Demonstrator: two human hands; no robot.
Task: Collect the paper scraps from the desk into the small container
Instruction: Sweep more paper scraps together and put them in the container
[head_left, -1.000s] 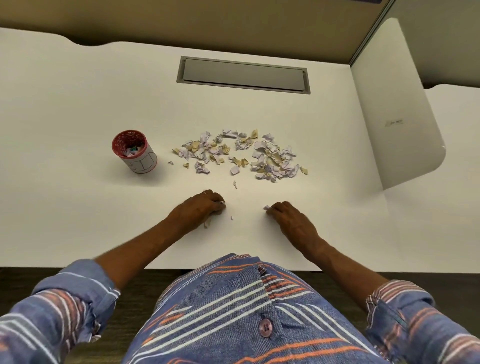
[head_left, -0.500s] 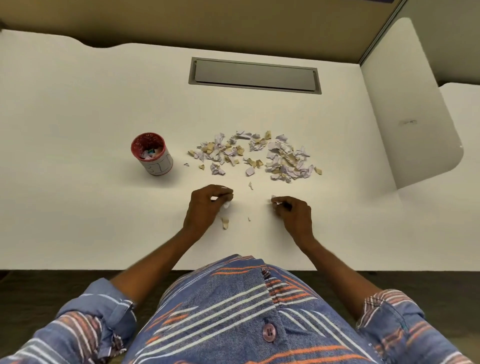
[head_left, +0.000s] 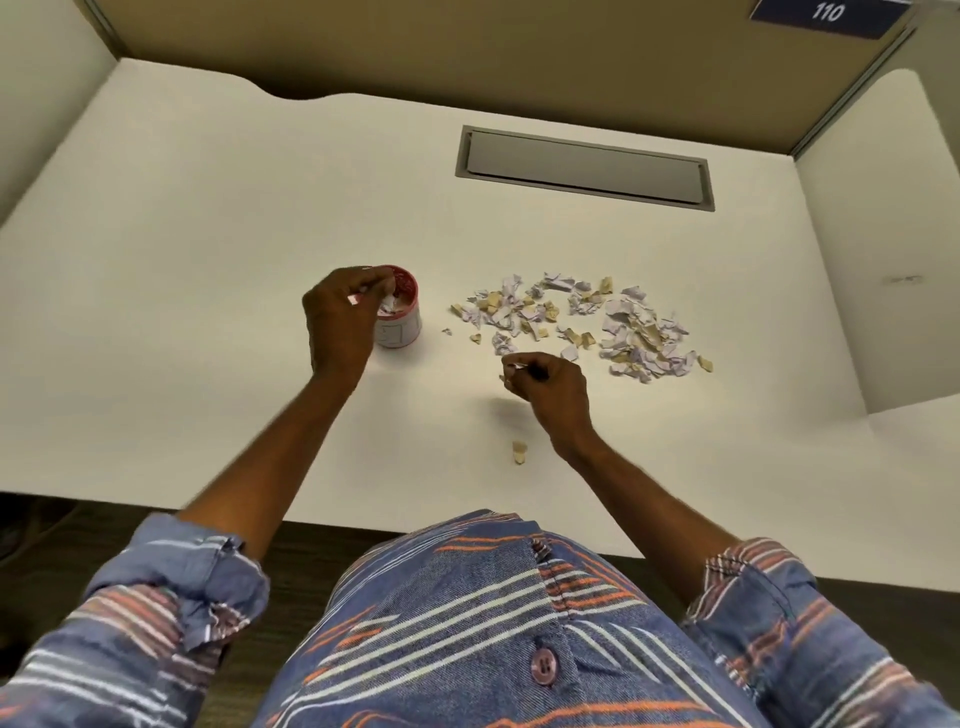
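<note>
Left hand (head_left: 340, 322) pinching a scrap over the cup (head_left: 399, 317), right hand (head_left: 550, 382) apparently pinching another; risk: light scraps slipping from fingers onto the bench (head_left: 208, 260), or the cup tipping.

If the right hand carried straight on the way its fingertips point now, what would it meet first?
The right hand points left, pinching a small scrap. The desk along that line looks bare until the small container, where the left hand hovers. Height is unclear, so it might pass over.
</note>
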